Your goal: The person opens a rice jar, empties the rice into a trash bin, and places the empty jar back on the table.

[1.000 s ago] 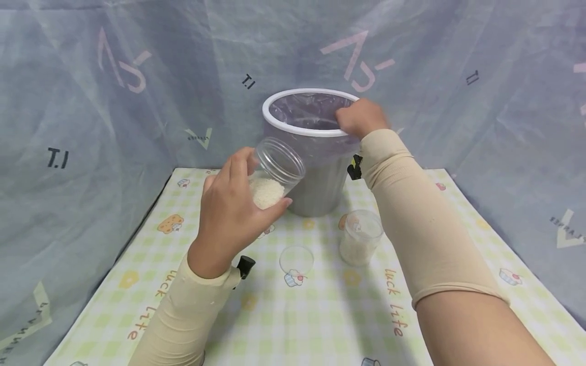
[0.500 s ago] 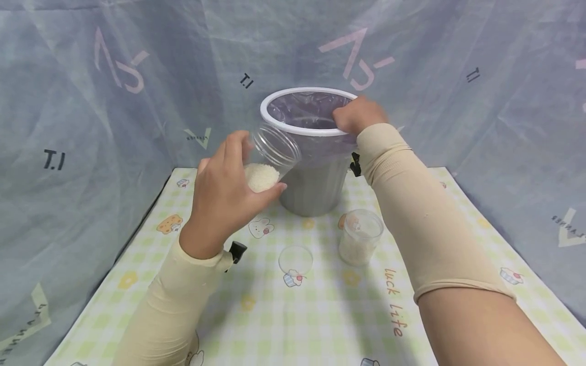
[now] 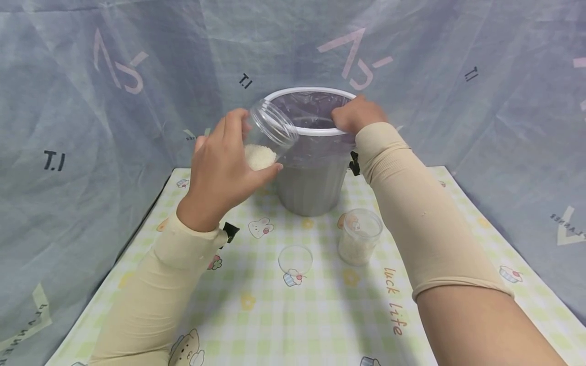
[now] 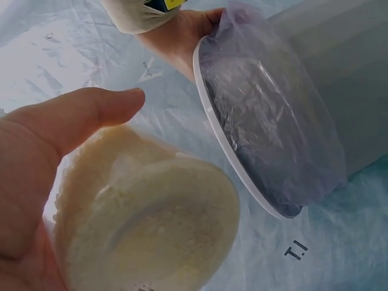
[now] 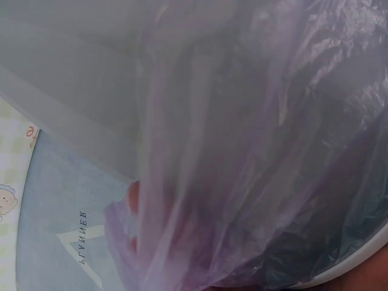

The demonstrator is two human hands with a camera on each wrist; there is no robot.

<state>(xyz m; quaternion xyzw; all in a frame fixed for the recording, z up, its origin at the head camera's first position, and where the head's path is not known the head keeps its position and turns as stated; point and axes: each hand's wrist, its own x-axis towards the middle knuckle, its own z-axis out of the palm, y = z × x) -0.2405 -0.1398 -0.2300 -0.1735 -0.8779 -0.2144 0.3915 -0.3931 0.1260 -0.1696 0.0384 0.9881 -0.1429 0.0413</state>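
My left hand grips a clear plastic jar, tilted so its open mouth faces the trash can, with white rice gathered in its lower part. In the left wrist view the base of the jar faces the camera. The grey trash can has a white rim and a purple plastic bag lining it. At the rim's right side my right hand holds on. The right wrist view shows its fingertips curled under the gathered purple bag.
A second clear jar with pale contents stands on the checked tablecloth, right of a clear round lid. Blue-grey cloth walls close off the back and both sides.
My left hand has lifted the jar of rice and moved it slightly left, so its mouth now overlaps the can's rim in the head view. My right hand has stayed at the rim.
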